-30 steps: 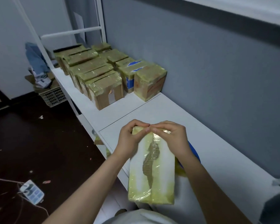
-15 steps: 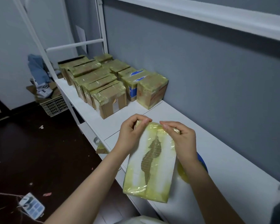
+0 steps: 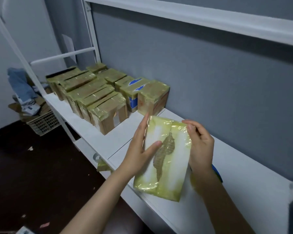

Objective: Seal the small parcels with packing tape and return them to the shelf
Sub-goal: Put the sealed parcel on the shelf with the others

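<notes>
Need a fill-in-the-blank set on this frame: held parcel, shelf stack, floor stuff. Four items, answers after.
1. The left hand lays its ____ across the front of the held parcel; the right hand grips the opposite edge.
2. The taped parcels stand in rows on the white ____.
3. One shelved parcel shows ____ markings.
4. The basket sits on the ____.
Answers: thumb; shelf; blue; floor.
</notes>
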